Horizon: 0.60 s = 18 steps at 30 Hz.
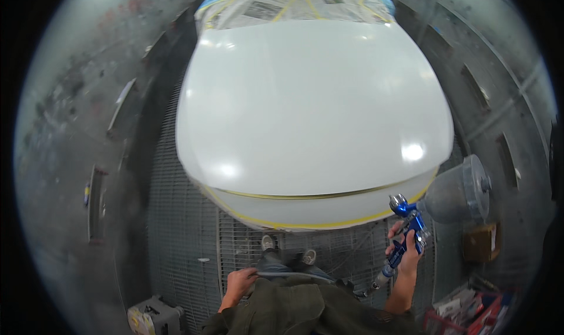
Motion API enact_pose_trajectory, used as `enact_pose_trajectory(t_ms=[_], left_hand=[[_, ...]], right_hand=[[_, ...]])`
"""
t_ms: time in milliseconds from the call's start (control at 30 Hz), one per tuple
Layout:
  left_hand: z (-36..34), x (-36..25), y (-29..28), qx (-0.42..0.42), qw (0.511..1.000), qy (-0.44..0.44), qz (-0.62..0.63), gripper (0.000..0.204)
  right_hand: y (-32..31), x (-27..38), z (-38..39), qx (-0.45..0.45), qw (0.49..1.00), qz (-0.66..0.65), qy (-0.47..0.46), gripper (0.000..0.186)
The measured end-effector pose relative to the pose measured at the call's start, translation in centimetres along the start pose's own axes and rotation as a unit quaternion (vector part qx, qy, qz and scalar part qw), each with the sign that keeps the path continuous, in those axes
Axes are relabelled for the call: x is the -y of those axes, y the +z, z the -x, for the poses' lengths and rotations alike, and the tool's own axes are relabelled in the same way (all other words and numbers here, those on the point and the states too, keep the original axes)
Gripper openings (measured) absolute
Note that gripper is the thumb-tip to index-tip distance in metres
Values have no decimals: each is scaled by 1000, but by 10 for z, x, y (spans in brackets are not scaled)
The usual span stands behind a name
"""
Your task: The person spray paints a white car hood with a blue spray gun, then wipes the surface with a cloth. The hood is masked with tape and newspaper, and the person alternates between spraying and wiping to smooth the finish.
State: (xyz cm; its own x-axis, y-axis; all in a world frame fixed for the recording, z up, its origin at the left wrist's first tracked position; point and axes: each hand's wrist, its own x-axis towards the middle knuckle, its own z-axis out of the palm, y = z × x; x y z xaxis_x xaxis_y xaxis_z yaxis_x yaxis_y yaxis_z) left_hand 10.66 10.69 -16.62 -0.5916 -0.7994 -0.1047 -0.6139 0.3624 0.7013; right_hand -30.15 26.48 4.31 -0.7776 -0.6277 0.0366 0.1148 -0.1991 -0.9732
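My right hand (pixel 408 247) is wrapped round the grip of a blue and silver spray gun (pixel 413 224). A large translucent paint cup (pixel 455 194) is fixed to the gun and leans to the right. Below the grip, a fitting joins the gun to a line near my waist. In front of my body, my left hand (pixel 239 282) is closed on a grey-blue air hose (pixel 285 274) that runs across to the right. Beyond both hands lies a glossy white car hood (pixel 311 112), with yellow masking tape (pixel 305 225) along the lower front edge.
Masking paper (pixel 258 9) and blue film cover the car behind the hood. Metal floor grating (pixel 182 241) surrounds the front. A grey case (pixel 158 316) stands lower left; a cardboard box (pixel 482 242) and a red crate of items (pixel 470 311) are at right. Wall ledges (pixel 96 203) line both sides.
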Motion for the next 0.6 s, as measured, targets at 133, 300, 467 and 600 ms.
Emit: enact_pose_trajectory(t_ms=[133,300,467,600], left_hand=[[11,-23,-1,7,1000,-16,-18,24],[26,-43,5,-24,999,-20,-18,24],[24,-64,10,-29,999,-35,-4,25],[23,-59,26,-41,998,-38,16,24]], right_hand=[[3,6,-3,50,998,35,25,43],[23,16,-5,132,989,43,42,37],[27,21,-15,244,966,31,77,40],[28,23,-15,257,961,34,99,41]])
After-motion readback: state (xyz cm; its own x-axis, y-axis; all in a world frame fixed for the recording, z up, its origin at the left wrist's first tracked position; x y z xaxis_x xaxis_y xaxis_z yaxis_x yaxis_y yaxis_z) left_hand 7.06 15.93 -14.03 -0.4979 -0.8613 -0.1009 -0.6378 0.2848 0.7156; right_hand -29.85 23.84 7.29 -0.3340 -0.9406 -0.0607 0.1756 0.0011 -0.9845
